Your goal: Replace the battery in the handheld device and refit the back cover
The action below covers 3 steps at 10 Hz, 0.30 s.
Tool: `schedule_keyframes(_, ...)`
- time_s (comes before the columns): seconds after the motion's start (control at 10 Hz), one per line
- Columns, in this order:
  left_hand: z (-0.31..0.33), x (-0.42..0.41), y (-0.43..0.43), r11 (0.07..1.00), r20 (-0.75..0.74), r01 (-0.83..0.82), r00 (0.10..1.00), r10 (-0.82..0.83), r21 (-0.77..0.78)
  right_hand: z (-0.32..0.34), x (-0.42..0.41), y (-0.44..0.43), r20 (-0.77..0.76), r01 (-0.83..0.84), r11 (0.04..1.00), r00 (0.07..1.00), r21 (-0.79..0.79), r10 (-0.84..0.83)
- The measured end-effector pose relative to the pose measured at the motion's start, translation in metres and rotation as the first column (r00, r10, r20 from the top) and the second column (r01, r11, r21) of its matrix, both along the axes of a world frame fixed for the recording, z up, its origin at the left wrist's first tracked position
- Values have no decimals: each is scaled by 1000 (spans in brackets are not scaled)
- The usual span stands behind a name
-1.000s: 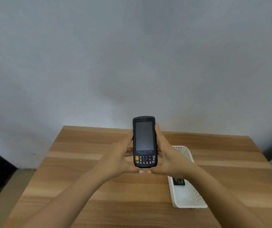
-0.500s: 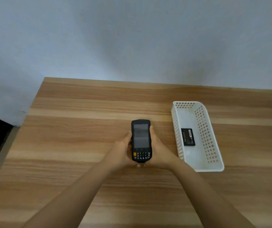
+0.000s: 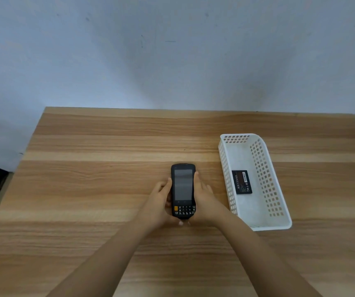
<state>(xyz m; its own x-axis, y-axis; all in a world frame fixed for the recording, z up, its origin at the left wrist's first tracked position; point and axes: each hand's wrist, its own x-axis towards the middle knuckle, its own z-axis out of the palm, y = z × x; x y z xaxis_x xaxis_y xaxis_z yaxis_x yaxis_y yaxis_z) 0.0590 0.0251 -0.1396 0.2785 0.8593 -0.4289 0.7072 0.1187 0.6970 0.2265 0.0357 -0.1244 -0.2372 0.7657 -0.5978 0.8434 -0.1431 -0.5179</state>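
A black handheld device with a dark screen, a small keypad and one orange key faces up over the middle of the wooden table. My left hand grips its left side and my right hand grips its right side, with fingers curled under its lower end. Its back cover is hidden from me. A black battery with a red-marked label lies flat inside a white perforated basket to the right of my hands.
The basket stands lengthwise near the table's right part, about a hand's width from my right hand. A plain grey-blue wall rises behind the table's far edge. A dark object sits beyond the table's left edge.
The device has come down from a raised position toward the tabletop, still held by both hands. My view has tilted downward, so more of the table and the whole basket now show.
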Motion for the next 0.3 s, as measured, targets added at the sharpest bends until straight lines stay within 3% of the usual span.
schedule_keyframes(0.2, 11, -1, 2, 1000, -31, 5, 1000, -5, -6, 7, 1, -1, 27, -4, 1000, 1000, 23, 3)
schedule_keyframes(0.3, 33, 0, 5, 994, 43, -106, 994, 104, 35, 39, 10, 2, -104, 140, 970, 987, 197, -121)
